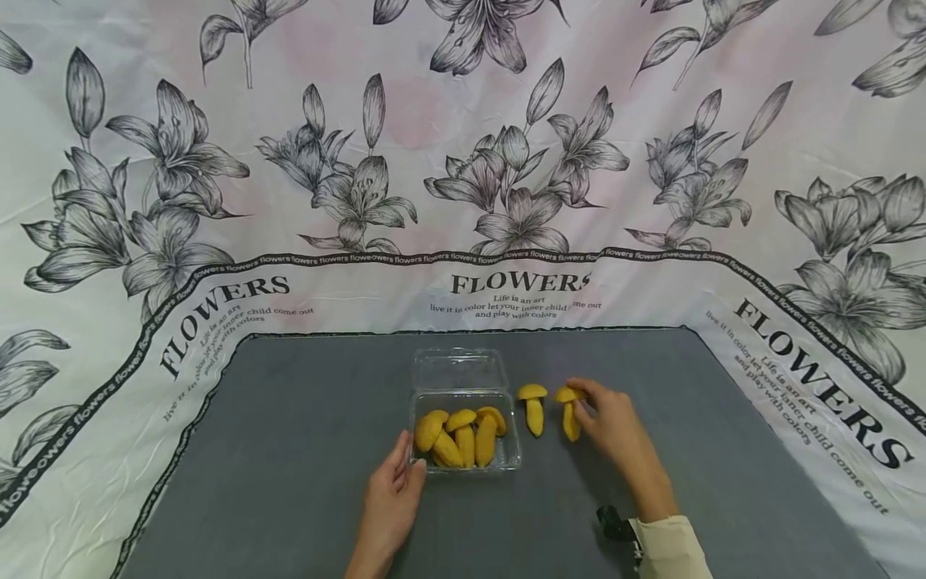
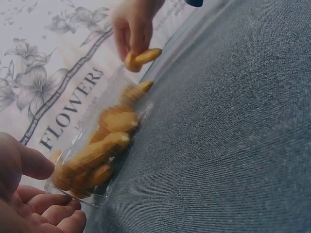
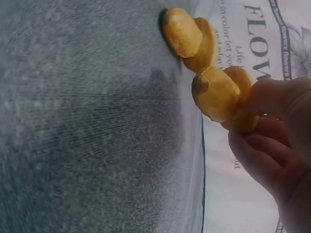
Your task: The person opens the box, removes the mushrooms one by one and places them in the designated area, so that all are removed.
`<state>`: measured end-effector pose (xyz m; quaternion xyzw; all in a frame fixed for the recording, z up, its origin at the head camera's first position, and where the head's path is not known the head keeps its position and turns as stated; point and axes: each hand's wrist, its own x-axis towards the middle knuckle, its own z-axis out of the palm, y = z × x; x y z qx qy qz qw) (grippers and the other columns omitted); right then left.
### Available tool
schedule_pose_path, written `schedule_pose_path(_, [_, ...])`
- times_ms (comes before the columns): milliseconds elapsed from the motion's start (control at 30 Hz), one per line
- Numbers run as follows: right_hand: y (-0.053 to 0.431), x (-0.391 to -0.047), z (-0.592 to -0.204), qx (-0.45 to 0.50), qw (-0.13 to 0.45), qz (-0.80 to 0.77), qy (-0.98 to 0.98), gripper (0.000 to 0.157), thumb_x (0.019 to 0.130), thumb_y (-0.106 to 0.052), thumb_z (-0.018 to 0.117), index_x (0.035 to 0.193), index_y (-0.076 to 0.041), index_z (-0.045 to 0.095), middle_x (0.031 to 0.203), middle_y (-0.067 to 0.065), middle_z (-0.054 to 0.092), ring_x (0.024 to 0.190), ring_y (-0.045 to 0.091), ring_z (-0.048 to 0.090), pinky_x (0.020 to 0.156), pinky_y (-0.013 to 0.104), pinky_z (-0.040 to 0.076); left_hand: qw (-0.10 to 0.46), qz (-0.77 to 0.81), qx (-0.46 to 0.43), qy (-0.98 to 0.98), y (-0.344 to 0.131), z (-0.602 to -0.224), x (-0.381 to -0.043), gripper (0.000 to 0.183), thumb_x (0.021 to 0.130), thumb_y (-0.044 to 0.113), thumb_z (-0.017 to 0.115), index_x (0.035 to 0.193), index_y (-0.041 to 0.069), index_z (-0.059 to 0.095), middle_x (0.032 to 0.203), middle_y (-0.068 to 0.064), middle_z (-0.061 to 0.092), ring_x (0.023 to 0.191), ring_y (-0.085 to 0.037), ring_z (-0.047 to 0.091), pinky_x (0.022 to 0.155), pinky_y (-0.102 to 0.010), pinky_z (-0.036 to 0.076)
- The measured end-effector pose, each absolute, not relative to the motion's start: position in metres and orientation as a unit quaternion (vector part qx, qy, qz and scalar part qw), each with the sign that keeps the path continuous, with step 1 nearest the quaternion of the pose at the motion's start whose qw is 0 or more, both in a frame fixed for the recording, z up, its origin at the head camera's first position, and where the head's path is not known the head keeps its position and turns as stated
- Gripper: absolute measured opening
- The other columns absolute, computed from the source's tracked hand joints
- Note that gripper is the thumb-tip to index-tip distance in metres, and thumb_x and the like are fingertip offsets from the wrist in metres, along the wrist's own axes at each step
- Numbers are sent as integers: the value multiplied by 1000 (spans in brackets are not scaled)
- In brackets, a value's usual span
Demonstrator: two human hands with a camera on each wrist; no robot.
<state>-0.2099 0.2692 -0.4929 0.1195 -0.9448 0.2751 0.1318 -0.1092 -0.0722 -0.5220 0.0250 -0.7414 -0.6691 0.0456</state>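
White floral cloth (image 1: 376, 297) bears "FLOWERS" at left, centre and right, each above "Life is an art / live it in color let your inner child come out / and play with colors"; its black band (image 1: 477, 257) repeats "flowers".

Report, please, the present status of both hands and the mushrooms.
Left hand holding clear container, lid open. Right hand pinching yellow mushroom. Loose mushroom lying between that and container.
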Motion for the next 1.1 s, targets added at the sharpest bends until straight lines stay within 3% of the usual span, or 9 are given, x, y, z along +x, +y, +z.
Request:
schedule_pose_path(67, [270, -210, -493, 119, 128, 273, -946, 34, 99, 0, 69, 133, 4, 68, 125, 26, 73, 112, 45, 72, 86, 55, 63, 47, -667, 24, -743, -71, -522, -110, 58, 107, 7, 62, 158, -10, 39, 161, -25, 43, 149, -37, 41, 115, -45, 44])
schedule_pose_path(233, [268, -215, -494, 118, 135, 264, -948, 34, 98, 1, 69, 132, 4, 69, 122, 26, 74, 107, 44, 73, 83, 54, 62, 58, -667, 17, -743, -71, -521, -114, 57, 107, 6, 62, 157, -10, 40, 160, -25, 44, 149, -37, 42, 115, -45, 44])
schedule_pose_path(433, [267, -221, -499, 108, 127, 253, -953, 32, 97, 1, 70, 129, 5, 70, 119, 25, 75, 95, 36, 73, 73, 46, 60, 53, -668, 16, -742, -71, -521, -114, 58, 106, 6, 63, 157, -10, 40, 160, -25, 44, 149, -38, 43, 115, -45, 44])
schedule_pose_path(633, [263, -224, -502, 97, 116, 244, -958, 32, 95, 2, 71, 127, 6, 71, 117, 25, 75, 79, 26, 64, 66, 39, 52, 49, -666, 23, -744, -73, -522, -111, 57, 107, 6, 62, 157, -10, 40, 159, -25, 45, 148, -38, 43, 115, -46, 44])
schedule_pose_path(767, [259, -229, -502, 104, 114, 240, -958, 32, 95, 3, 71, 126, 7, 71, 116, 26, 75, 78, 28, 64, 65, 40, 52, 52, -670, 24, -740, -73, -523, -111, 57, 106, 6, 62, 157, -11, 40, 159, -26, 45, 148, -39, 43, 115, -47, 44])
schedule_pose_path(933, [257, -232, -502, 109, 107, 239, -959, 32, 94, 4, 71, 126, 7, 70, 119, 27, 74, 89, 33, 69, 71, 44, 55, 47, -674, 26, -736, -72, -522, -111, 58, 106, 5, 63, 157, -10, 40, 159, -26, 44, 149, -40, 42, 115, -45, 45])
schedule_pose_path(1100, [257, -232, -506, 101, 99, 245, -959, 33, 95, 3, 70, 127, 8, 70, 119, 27, 74, 75, 25, 60, 61, 36, 48, 45, -680, 24, -731, -74, -521, -111, 58, 106, 4, 63, 157, -12, 39, 160, -27, 43, 149, -41, 41, 115, -45, 44])
